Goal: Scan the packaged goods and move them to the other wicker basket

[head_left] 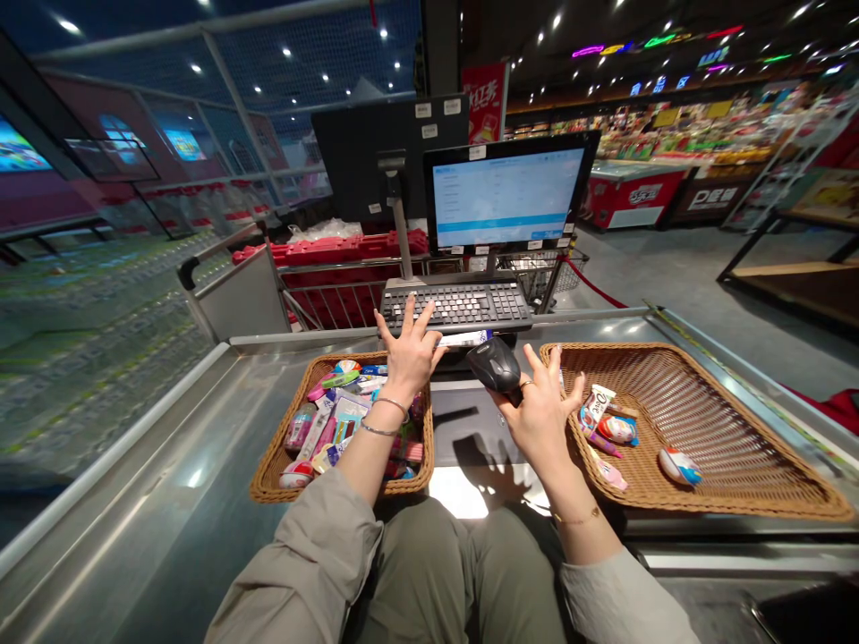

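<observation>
My left hand point(406, 356) reaches over the front of a black keyboard point(470, 307), its fingers spread and the fingertips at the left-hand keys. A slim white and blue packet point(464, 338) lies beside its thumb, below the keyboard; I cannot tell whether they touch. In my right hand point(542, 413) is a black barcode scanner point(495, 365), gripped near the thumb and index finger while the other fingers stick out. The scanner's handle is mostly hidden. Under my left forearm stands a wicker basket point(263, 478) full of small packaged goods.
Another wicker basket point(744, 447), on the right, holds several items, among them a Dove bar point(599, 402) and an egg-shaped sweet point(679, 466). A lit monitor point(508, 199) rises behind the keyboard. The metal counter point(181, 447) has raised edges.
</observation>
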